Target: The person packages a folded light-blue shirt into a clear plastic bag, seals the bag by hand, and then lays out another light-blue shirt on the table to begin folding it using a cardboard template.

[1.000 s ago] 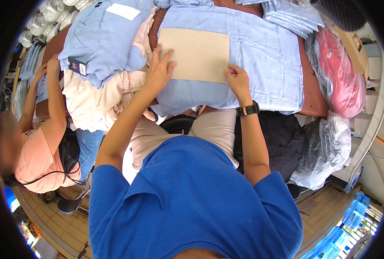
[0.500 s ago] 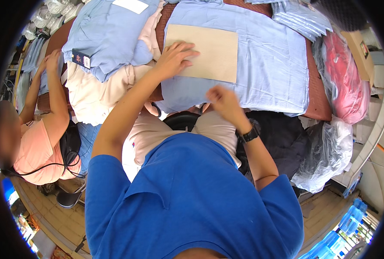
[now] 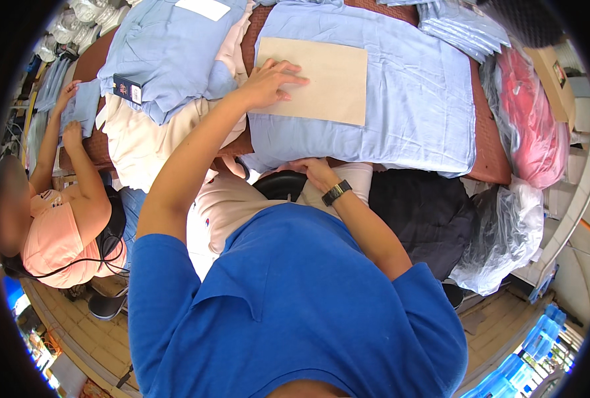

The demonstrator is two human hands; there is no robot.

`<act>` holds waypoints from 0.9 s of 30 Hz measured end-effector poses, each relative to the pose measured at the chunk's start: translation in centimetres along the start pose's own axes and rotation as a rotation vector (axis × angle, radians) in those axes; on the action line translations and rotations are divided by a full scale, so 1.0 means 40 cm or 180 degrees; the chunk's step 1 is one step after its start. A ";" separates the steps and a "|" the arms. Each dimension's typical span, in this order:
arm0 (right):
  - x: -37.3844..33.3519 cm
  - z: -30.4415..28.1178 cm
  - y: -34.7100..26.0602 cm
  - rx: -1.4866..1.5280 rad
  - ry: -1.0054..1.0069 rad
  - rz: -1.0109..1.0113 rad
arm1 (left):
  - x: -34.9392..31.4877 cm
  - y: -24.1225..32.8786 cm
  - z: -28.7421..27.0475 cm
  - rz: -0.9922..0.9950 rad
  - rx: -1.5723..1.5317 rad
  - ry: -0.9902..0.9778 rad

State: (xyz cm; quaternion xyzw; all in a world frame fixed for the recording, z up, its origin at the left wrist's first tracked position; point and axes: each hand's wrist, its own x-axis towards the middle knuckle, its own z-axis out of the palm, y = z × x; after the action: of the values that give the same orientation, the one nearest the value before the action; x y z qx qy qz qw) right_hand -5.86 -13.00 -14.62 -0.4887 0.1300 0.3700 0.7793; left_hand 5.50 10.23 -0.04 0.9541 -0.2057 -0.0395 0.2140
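Observation:
A light blue garment [image 3: 414,99] lies spread on the brown-covered table in front of me, with a beige cardboard sheet [image 3: 338,79] on its upper left part. My left hand [image 3: 274,83] rests on the sheet's left side, fingers spread and palm down. At the garment's near edge is my right hand [image 3: 318,172], wearing a dark watch; its fingers are closed at the cloth's border, the tips partly hidden. Left of the sheet, a pile of light blue garments [image 3: 169,56] carries a dark hang tag [image 3: 127,89] and a white card [image 3: 203,8].
Pale pink clothes [image 3: 139,142] hang off the table beneath the pile. Bagged blue garments [image 3: 461,30] lie at the far right, near a bagged red bundle [image 3: 530,99]. Black cloth [image 3: 421,215] and clear plastic [image 3: 500,245] are right of my lap. A co-worker [image 3: 69,232] sits at left.
My right hand has come down and left from above the cloth to its near edge. My left hand stays on the cardboard sheet. The co-worker's hands have moved apart over a blue cloth.

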 end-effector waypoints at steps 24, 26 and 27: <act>0.033 0.170 -0.598 -0.2840 0.0619 -0.2117 | 0.013 -0.147 0.054 -0.0618 -0.1433 0.0473; -0.080 0.138 -0.531 -0.3562 0.0782 -0.3240 | -0.001 -0.101 0.037 -0.0932 -0.1642 0.0600; -0.138 0.116 -0.504 -0.3627 0.0948 -0.3610 | -0.004 -0.068 0.024 -0.1141 -0.1770 0.0684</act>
State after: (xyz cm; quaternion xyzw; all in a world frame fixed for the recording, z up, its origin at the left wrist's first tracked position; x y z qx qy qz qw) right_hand 3.78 -16.50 4.18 -0.8454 -0.2429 -0.1400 0.4546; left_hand 6.21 12.15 -2.06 0.8789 0.0075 -0.0303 0.4759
